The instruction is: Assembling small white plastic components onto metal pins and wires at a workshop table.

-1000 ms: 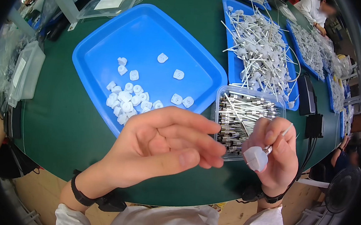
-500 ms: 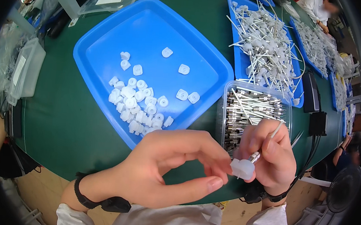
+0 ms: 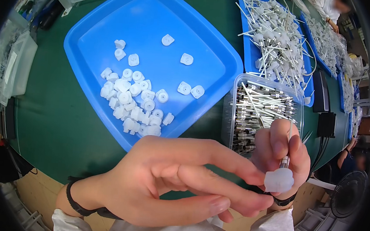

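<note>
My right hand (image 3: 300,160) is closed around a thin white rod (image 3: 289,142) with a silver metal end (image 3: 284,162). A translucent white plastic cap (image 3: 278,180) sits at that metal end, above my right wrist. My left hand (image 3: 154,180) reaches across from the left with its fingers stretched out and nothing gripped. Its fingertips are at the cap's left side; whether they all touch it, I cannot tell. Many similar white caps (image 3: 125,97) lie loose in a large blue tray (image 3: 74,60), mostly heaped at its near left side.
Behind my right hand, a clear plastic box (image 3: 233,106) holds many metal-ended rods. Farther back, a blue tray (image 3: 250,55) is piled with capped rods. A black box (image 3: 319,92) stands to the right, and a clear container (image 3: 22,67) at left. People are seated around the green table (image 3: 47,118).
My right hand has shifted slightly right and turned the rod more upright, the cap now facing me. My left hand has moved right, its fingers straighter. The view has shifted slightly.
</note>
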A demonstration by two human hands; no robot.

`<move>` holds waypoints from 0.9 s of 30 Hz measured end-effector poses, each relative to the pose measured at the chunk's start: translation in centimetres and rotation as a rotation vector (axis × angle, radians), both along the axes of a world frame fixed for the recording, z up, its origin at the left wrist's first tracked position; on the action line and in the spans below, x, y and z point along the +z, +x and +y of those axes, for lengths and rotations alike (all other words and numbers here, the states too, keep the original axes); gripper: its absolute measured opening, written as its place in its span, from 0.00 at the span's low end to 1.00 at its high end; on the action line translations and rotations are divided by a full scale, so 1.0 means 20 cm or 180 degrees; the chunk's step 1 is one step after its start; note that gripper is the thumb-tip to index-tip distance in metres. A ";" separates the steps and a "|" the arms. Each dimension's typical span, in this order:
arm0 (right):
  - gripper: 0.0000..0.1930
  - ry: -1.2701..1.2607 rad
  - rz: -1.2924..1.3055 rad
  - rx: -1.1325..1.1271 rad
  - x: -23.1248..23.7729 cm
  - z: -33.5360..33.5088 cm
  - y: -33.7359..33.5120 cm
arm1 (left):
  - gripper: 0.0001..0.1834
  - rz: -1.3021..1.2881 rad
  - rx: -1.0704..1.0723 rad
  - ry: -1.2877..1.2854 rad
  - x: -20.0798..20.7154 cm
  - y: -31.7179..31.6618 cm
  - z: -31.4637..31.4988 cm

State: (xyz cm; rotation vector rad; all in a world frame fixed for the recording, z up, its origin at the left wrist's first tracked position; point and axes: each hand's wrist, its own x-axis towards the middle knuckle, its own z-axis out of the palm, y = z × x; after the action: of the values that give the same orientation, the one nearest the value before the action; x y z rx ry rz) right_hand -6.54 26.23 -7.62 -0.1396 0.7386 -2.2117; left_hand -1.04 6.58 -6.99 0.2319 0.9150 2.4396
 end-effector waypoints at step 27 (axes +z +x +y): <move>0.08 0.0263 -0.0003 -0.0010 0.02 0.00 -0.02 | 0.15 0.0864 0.0399 -0.0457 -0.07 -0.01 0.05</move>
State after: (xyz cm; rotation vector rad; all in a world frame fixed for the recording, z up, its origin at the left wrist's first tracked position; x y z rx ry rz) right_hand -6.85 26.14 -7.30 -0.0961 0.8289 -2.1802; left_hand -1.26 7.61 -8.44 0.4754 1.2506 2.4814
